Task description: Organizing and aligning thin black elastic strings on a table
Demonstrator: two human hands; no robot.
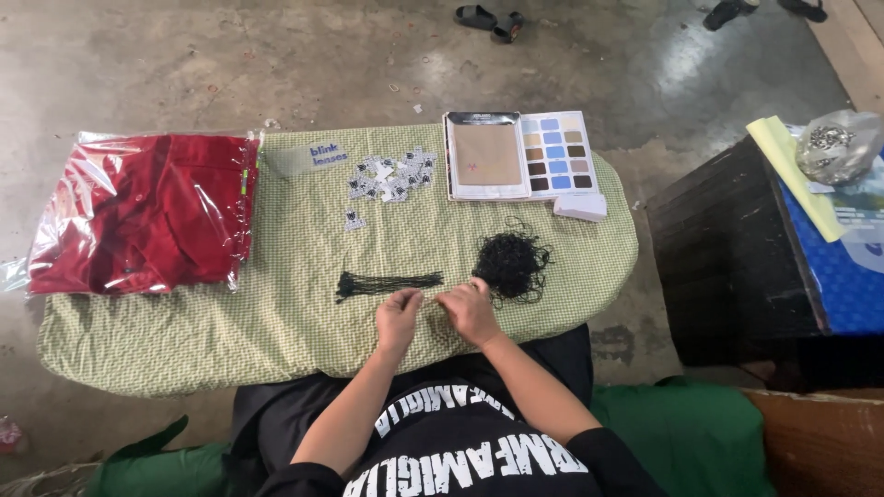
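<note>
Your left hand (398, 316) and right hand (470, 309) meet fingertip to fingertip on the green checked table (276, 322), pinching something too thin to make out, between the straightened bundle of black strings (387, 283) and the tangled black pile (511, 264).

A board (276, 331) with green checked cloth lies on the concrete floor (276, 64). On it lie red clothes in a clear bag (143, 212), small tags (391, 177), a colour card (520, 155), a straight string bundle (387, 283) and a tangled string pile (511, 265).
</note>
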